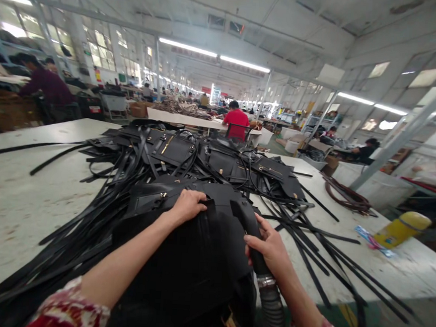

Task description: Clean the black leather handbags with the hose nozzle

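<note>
Black straps (362,313) crossing the tabletop (421,270) near edge risked snagging the hose (273,307); right fingers (254,242) clamped its nozzle (258,264), left fingers (196,196) touched the bag (177,260), grip unclear.

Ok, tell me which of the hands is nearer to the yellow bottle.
Right. The right hand, holding the black tube, is to the left of the yellow bottle, apart from it; the left hand is farther left, on the black bag.

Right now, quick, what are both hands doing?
Left hand: bent fingers touching the black bag; can't tell whether it's gripping.
Right hand: closed, holding the black nozzle of the ribbed hose.
</note>
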Motion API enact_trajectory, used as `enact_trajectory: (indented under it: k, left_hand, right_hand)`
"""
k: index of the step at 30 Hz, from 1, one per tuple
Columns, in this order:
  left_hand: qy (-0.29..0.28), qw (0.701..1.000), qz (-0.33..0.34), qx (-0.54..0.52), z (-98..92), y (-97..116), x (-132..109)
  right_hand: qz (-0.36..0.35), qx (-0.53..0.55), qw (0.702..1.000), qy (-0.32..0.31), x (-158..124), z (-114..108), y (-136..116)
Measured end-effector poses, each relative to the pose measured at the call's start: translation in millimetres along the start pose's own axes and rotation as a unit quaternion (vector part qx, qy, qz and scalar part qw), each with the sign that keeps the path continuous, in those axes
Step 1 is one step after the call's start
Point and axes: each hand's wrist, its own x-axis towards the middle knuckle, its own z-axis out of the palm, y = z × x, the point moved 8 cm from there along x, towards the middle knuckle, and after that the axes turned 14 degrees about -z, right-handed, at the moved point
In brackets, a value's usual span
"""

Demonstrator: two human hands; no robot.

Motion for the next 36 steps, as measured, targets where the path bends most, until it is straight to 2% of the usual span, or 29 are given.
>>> enact_trajectory:
  k: [3, 4, 5, 7, 8, 9, 10, 11, 12, 13, 14, 15, 17, 18, 19, 20, 21, 23, 25, 28, 32, 36]
  left_hand:
    - [0.049, 0.998, 0.042, 0.027, -61.8, 29.3, 18.4]
    - [0.081, 0.994, 0.058, 0.04, -89.0, 39.8, 22.7]
    - [0.151, 0.981, 0.087, 0.083, -120.6, 53.1, 23.1]
    - [0.3, 0.932, 0.147, 0.138, -181.6, 81.0, 12.5]
    - [0.367, 0.901, 0.172, 0.153, -206.0, 94.1, 2.6]
    - [0.426, 0.868, 0.195, 0.163, -223.8, 106.2, -9.7]
    - [0.473, 0.837, 0.219, 0.167, -233.1, 117.2, -23.8]
    - [0.505, 0.811, 0.243, 0.168, -232.6, 126.7, -38.6]
    - [0.52, 0.792, 0.273, 0.165, -222.0, 134.5, -54.3]
    - [0.517, 0.783, 0.308, 0.157, -201.5, 140.1, -70.1]
    - [0.487, 0.789, 0.343, 0.152, -171.1, 143.4, -84.4]
    - [0.45, 0.797, 0.381, 0.131, -135.2, 143.5, -100.5]
    - [0.289, 0.858, 0.4, 0.143, -44.8, 134.7, -119.2]
    - [0.222, 0.892, 0.368, 0.143, -3.4, 123.1, -125.1]
    - [0.182, 0.92, 0.321, 0.132, 29.8, 108.6, -130.1]
    - [0.156, 0.942, 0.272, 0.116, 55.3, 93.0, -133.7]
    - [0.145, 0.957, 0.233, 0.093, 72.5, 79.0, -136.7]
    - [0.131, 0.976, 0.167, 0.051, 88.4, 56.1, -136.9]
    - [0.124, 0.983, 0.133, 0.02, 88.8, 44.1, -133.2]
    - [0.129, 0.985, 0.112, -0.005, 81.5, 38.6, -128.7]
    - [0.135, 0.985, 0.095, -0.043, 81.2, 34.2, -129.7]
    - [0.131, 0.985, 0.074, -0.089, 84.1, 27.0, -130.6]
  right_hand:
    - [0.003, 0.008, 1.0, 0.016, -16.2, -22.9, -7.2]
    - [0.0, 0.008, 1.0, 0.026, -21.0, -30.8, -10.2]
    - [-0.002, 0.006, 0.999, 0.036, -25.6, -38.3, -13.0]
    - [-0.006, 0.0, 0.998, 0.055, -34.1, -51.0, -18.0]
    - [-0.007, -0.002, 0.998, 0.064, -38.2, -55.9, -19.7]
    - [-0.008, -0.004, 0.997, 0.074, -42.4, -60.2, -21.0]
    - [-0.008, -0.004, 0.997, 0.082, -46.7, -63.6, -21.5]
    - [-0.008, -0.001, 0.996, 0.09, -51.1, -66.3, -21.4]
    - [-0.007, 0.004, 0.995, 0.097, -55.9, -68.6, -20.4]
    - [-0.005, 0.008, 0.995, 0.104, -61.1, -71.0, -18.5]
    - [-0.002, 0.011, 0.994, 0.112, -66.6, -73.8, -16.0]
    - [0.003, 0.012, 0.993, 0.121, -72.6, -77.5, -12.9]
    - [0.013, 0.0, 0.989, 0.148, -85.4, -88.3, -6.7]
    - [0.017, -0.011, 0.987, 0.162, -91.9, -94.5, -4.4]
    - [0.02, -0.024, 0.984, 0.174, -98.2, -100.5, -2.9]
    - [0.023, -0.036, 0.982, 0.183, -104.1, -105.6, -2.4]
    - [0.027, -0.047, 0.981, 0.187, -109.3, -109.2, -2.9]
    - [0.034, -0.058, 0.981, 0.181, -117.5, -110.4, -5.7]
    - [0.042, -0.061, 0.984, 0.159, -123.0, -103.6, -8.7]
    - [0.071, -0.047, 0.991, 0.101, -128.1, -81.2, -4.2]
    - [0.121, 0.014, 0.993, -0.005, -129.8, -42.4, 19.7]
    - [0.138, 0.052, 0.987, -0.058, -117.4, -18.7, 39.4]
